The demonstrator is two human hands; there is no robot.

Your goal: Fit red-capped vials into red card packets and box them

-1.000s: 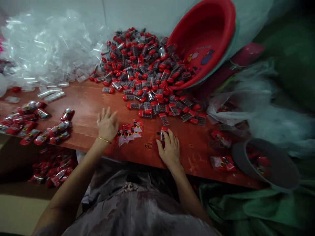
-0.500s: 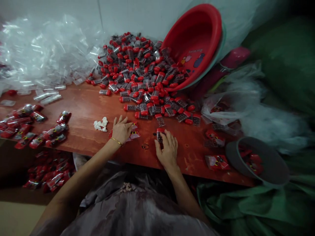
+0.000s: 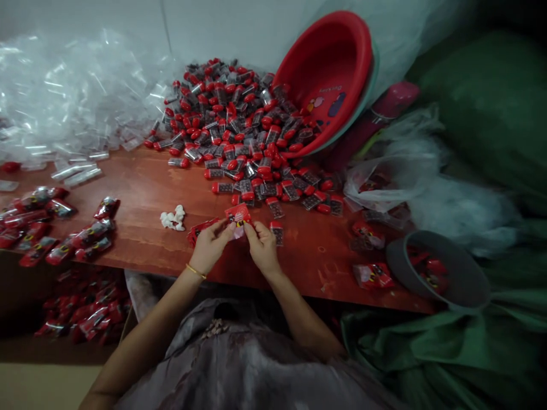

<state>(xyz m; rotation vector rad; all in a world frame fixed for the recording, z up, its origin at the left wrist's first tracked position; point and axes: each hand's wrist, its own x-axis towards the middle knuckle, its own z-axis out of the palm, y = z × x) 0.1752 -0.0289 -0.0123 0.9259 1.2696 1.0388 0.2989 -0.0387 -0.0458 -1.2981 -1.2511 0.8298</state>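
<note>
My left hand (image 3: 209, 247) and my right hand (image 3: 264, 249) meet over the table's front part, thumbs and fingers pinching the lower edge of a small red-and-pink printed wrapper (image 3: 239, 214) from both sides. More red wrappers (image 3: 197, 229) lie flat by my left fingers. Just right of my right hand, a small clear container of dark beads (image 3: 277, 233) rests on the table. Behind spreads a big heap of such containers with red caps (image 3: 243, 134). White popcorn-like pieces (image 3: 173, 218) lie to the left of my left hand.
A red basin (image 3: 329, 68) leans tilted beside the heap. At left are clear plastic sleeves (image 3: 85, 97) and filled red packets (image 3: 92, 233), with more packets in a box (image 3: 85, 310) below. On the right stand a grey bowl (image 3: 397, 262) and a plastic bag (image 3: 384, 193).
My right hand has left the small container and moved left to join my left hand. The printed wrapper has come up off the table between both hands.
</note>
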